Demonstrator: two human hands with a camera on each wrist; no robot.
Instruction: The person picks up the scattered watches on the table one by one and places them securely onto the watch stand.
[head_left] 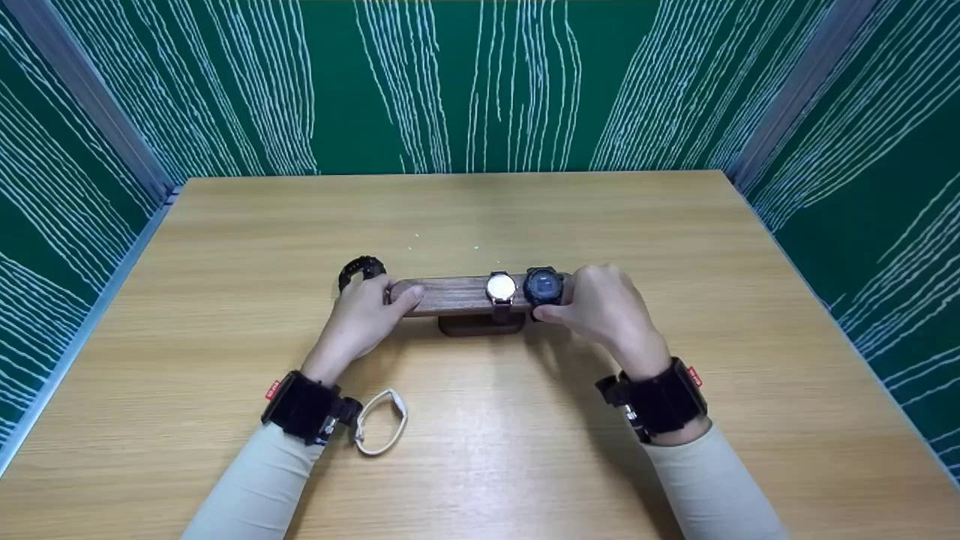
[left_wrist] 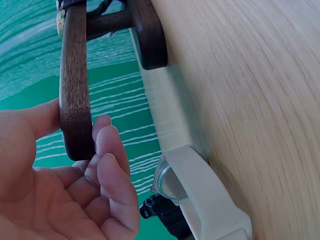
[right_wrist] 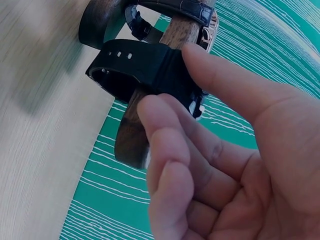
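Observation:
A dark wooden watch stand [head_left: 454, 296] has a horizontal bar above a rounded base [head_left: 480, 325]. My left hand [head_left: 356, 315] holds the bar's left end between thumb and fingers. A round-faced watch with a dark leather strap [head_left: 501, 286] hangs around the bar, right of its middle. To its right, a black digital watch [head_left: 544, 286] encircles the bar. My right hand [head_left: 611, 311] pinches this black watch at its side; in the right wrist view the thumb touches its case and the fingertips lie by the strap [right_wrist: 130, 62] and bar.
A white-strapped watch [head_left: 403, 409] lies on the wooden table [head_left: 480, 487] near my left forearm. Another black watch [head_left: 361, 266] sits just beyond my left hand. Green panels with white lines [head_left: 525, 90] enclose the table at the back and sides.

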